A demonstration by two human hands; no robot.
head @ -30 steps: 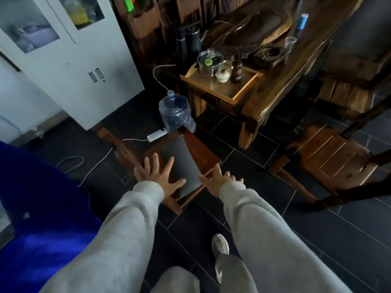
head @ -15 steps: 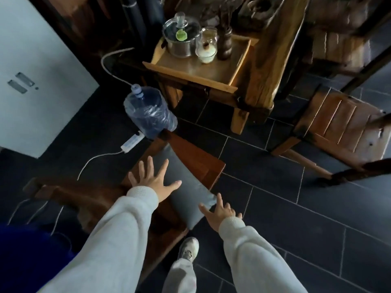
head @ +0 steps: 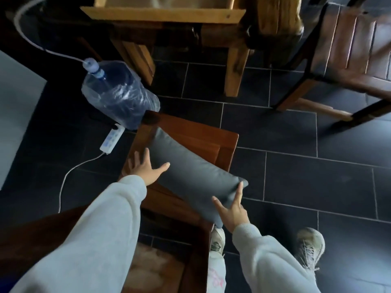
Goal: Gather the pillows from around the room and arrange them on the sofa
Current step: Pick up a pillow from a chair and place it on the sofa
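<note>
A grey rectangular pillow point(head: 190, 174) lies on the seat of a reddish wooden chair point(head: 198, 134) in the middle of the head view. My left hand point(head: 146, 168) is spread open with its fingers and thumb touching the pillow's left edge. My right hand point(head: 232, 210) is open too, fingers apart, touching the pillow's near right corner, which hangs over the seat edge. Neither hand has closed around the pillow. The sofa is out of view.
A large clear water bottle point(head: 118, 96) with a hose stands left of the chair, beside a white power strip point(head: 112, 139) and its cable. A light wooden side table point(head: 169, 13) is ahead, another wooden chair point(head: 349, 56) at right. Dark floor tiles point(head: 296, 176) stretch rightward.
I have come closer and leaned over the chair. Both hands have moved forward from hovering near the pillow to touching its left edge and near right corner.
</note>
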